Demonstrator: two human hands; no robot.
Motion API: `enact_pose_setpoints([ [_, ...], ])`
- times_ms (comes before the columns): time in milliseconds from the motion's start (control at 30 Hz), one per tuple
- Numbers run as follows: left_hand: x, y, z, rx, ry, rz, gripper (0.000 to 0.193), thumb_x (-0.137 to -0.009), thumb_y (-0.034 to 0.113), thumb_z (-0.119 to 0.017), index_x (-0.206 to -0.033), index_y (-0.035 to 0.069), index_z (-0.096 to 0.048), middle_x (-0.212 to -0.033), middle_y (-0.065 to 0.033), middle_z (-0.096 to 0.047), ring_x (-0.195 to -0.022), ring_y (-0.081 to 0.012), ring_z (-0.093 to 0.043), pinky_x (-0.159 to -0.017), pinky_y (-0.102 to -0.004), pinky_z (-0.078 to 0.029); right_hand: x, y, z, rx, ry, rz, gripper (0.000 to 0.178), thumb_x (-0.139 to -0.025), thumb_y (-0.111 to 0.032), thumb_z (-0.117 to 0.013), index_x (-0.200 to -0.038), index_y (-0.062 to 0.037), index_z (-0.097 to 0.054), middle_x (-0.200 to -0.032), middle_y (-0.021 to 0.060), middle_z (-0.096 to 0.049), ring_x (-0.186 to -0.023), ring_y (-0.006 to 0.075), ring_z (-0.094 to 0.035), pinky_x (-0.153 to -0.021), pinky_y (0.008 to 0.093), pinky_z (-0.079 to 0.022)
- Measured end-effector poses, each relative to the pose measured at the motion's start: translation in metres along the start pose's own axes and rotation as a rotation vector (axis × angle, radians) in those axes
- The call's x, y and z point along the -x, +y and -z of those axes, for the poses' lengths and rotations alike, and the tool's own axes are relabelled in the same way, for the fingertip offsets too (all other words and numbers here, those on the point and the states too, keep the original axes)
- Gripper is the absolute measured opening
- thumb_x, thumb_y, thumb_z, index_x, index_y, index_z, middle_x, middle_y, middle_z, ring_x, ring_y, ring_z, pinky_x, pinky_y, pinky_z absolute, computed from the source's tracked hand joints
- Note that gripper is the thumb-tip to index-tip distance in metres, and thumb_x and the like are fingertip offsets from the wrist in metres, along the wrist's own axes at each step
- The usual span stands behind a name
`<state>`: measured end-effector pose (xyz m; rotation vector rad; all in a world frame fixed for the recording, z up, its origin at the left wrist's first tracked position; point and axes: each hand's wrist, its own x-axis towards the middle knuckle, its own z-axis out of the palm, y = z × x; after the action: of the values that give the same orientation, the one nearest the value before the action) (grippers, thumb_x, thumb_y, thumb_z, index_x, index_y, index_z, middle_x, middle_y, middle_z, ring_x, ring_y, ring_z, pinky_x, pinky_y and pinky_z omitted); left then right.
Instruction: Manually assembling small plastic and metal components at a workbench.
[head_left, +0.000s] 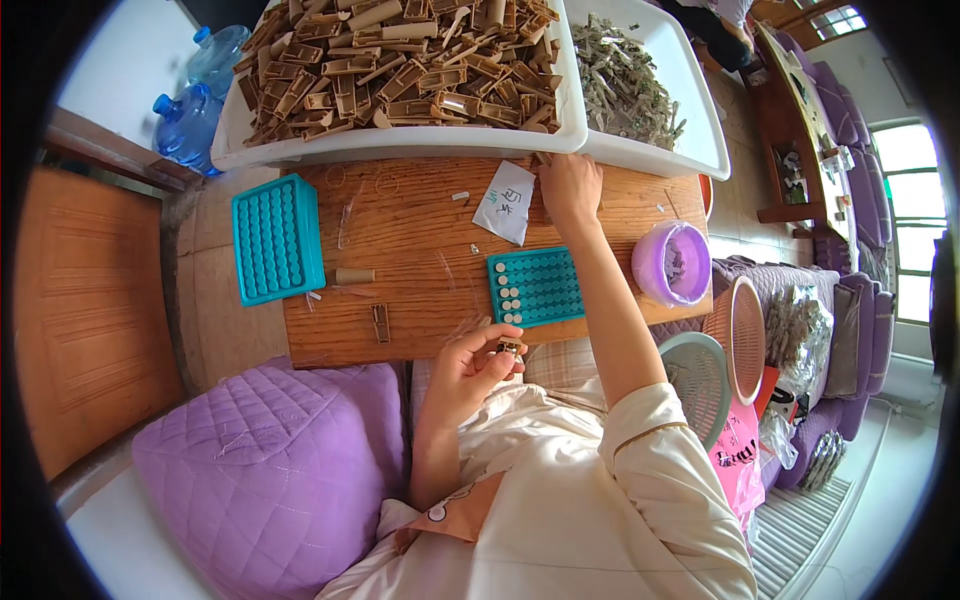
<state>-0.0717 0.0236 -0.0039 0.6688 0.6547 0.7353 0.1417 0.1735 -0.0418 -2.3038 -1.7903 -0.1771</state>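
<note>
My left hand [468, 370] is closed, pinching a small brown plastic part [509, 346] with a shiny metal-looking bit, above the table's near edge. My right hand [572, 190] reaches to the back of the table, beside the white bin's front wall; its fingers are bent and their tips hidden. Beneath my right forearm lies a teal tray [540, 290] of round pockets, with several small white round pieces [508, 304] in its left columns. A white paper slip with handwriting [503, 203] lies left of the right hand.
A white bin [400, 142] heaped with brown plastic casings [400, 70] stands at the back, beside another bin [700, 140] of greyish small parts. A second teal tray [277, 240] sits left. A lined purple tub [672, 264] and baskets [697, 385] stand right. Brown casings [380, 323] lie on the table.
</note>
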Motion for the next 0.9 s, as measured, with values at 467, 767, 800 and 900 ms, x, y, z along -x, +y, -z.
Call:
enact_pose_setpoints([
  [467,-0.004,-0.006,0.000,0.001,0.012,-0.023,0.027,-0.082,0.012,-0.055,-0.106,0.000,-0.050,-0.089,-0.0078,-0.056,-0.075,-0.0124,-0.057,-0.066,-0.0225,-0.047,-0.006,0.008,-0.002,-0.022,-0.120,0.046,0.017,-0.072,-0.011,-0.054,-0.085,-0.0004,-0.051,-0.076,0.0164,-0.057,-0.074,0.0317,-0.056,-0.066,0.0410,-0.045],
  [767,-0.004,-0.008,0.003,0.132,0.117,-0.069,0.035,-0.080,0.011,-0.058,-0.111,0.001,-0.047,-0.091,-0.0094,-0.058,-0.075,-0.0156,-0.059,-0.065,-0.0253,-0.050,0.022,0.004,0.044,-0.408,0.082,0.011,0.020,-0.074,-0.008,-0.053,-0.092,0.0007,-0.056,-0.080,0.0170,-0.059,-0.067,0.0284,-0.059,-0.061,0.0351,-0.046],
  [800,-0.004,-0.008,0.003,0.133,0.116,-0.066,0.035,-0.080,0.011,-0.058,-0.111,0.001,-0.047,-0.091,-0.0094,-0.058,-0.075,-0.0156,-0.059,-0.065,-0.0253,-0.050,0.028,0.007,0.049,-0.570,0.127,0.024,0.021,-0.075,-0.007,-0.054,-0.094,-0.0001,-0.057,-0.081,0.0152,-0.060,-0.066,0.0247,-0.060,-0.060,0.0318,-0.047],
  [900,-0.005,-0.013,0.005,0.155,0.190,-0.184,0.036,-0.082,0.018,-0.055,-0.113,0.002,-0.045,-0.095,-0.0134,-0.058,-0.079,-0.0202,-0.061,-0.067,-0.0284,-0.053,0.050,0.010,0.057,-0.703,0.165,-0.040,0.020,-0.078,-0.007,-0.054,-0.097,-0.0027,-0.058,-0.081,0.0115,-0.060,-0.063,0.0180,-0.057,-0.058,0.0279,-0.046],
])
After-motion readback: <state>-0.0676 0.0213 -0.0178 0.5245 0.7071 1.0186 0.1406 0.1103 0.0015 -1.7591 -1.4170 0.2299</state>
